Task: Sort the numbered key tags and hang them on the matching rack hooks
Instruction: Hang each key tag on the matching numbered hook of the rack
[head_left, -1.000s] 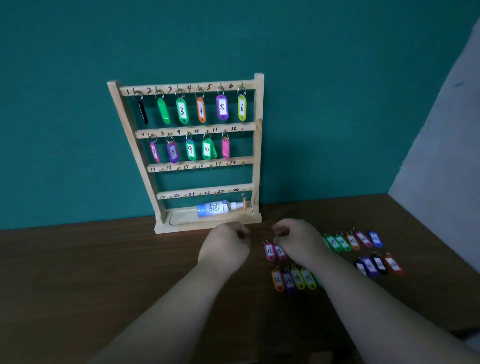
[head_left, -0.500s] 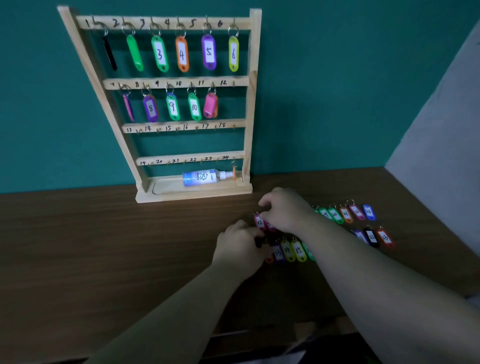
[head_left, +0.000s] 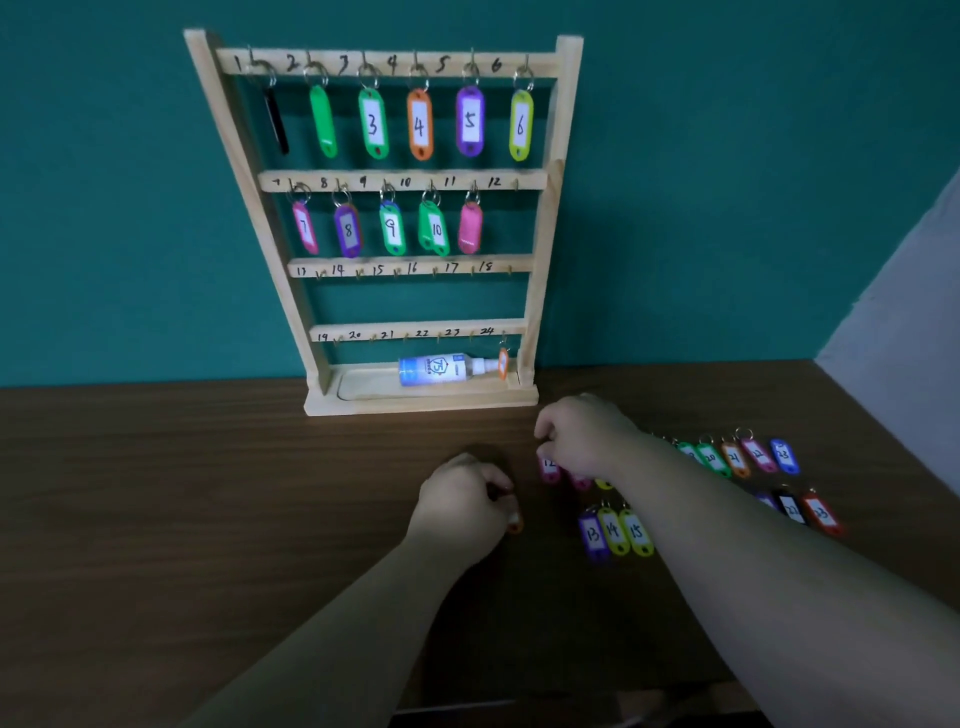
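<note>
Mostly hidden orange tag (head_left: 514, 524) held in left hand (head_left: 460, 501) fingers; right hand (head_left: 584, 440) grip unclear.

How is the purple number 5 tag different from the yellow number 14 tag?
The purple 5 tag hangs upright from a hook on the top rail of the rack. The yellow 14 tag lies flat on the table. One is purple, the other yellow-green. The purple 5 tag is on its matching hook. The yellow 14 tag is not yet hung. Both are oval plastic tags with a white label and a handwritten number.
</note>
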